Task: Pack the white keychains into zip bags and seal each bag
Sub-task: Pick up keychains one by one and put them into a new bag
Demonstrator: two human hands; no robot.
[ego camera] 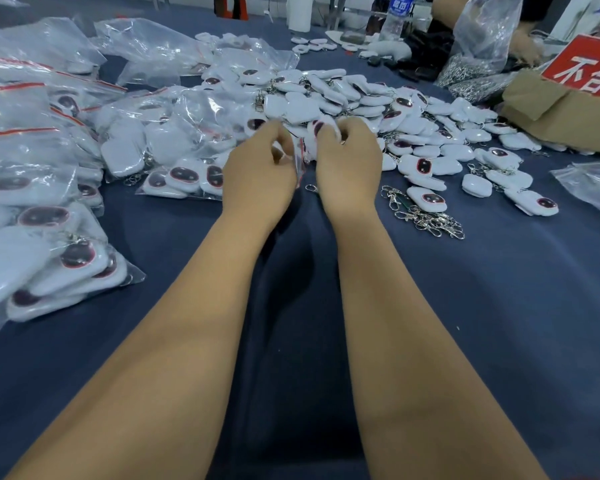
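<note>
I see both hands out over the desk [499, 323], which is covered in dark blue cloth. The left hand [257, 174] has its fingers curled and pinches the edge of a small clear bag [300, 157] with a red zip strip — the bag stands between the two hands and is mostly hidden by them. The right hand [349, 168], just beside the left, is curled round a white keychain [324, 131] at the bag's mouth; I cannot tell whether the keychain is inside the bag or at its lip, since the fingers blur there.

Just beyond both hands lies the pile of loose keychains [343, 95], white cases with dark oval windows, spreading off to the right of the right hand. Near the right wrist, a small heap of metal clasps [426, 216] rests on the cloth, and one clasp [311, 188] lies just under the gap between the hands.

To the left of the left hand, filled bags [45, 244] are stacked in a wide bank, each with a red strip along its top. Empty clear bags [146, 46] lie beyond them, farther from the hands.

Far right of the right hand there is a cardboard box [561, 116] with a red sign [589, 69] — white characters on it. Beyond the pile stand a water bottle [395, 19] and a big clear sack [482, 39], with another person's hand [527, 46] beside it.
</note>
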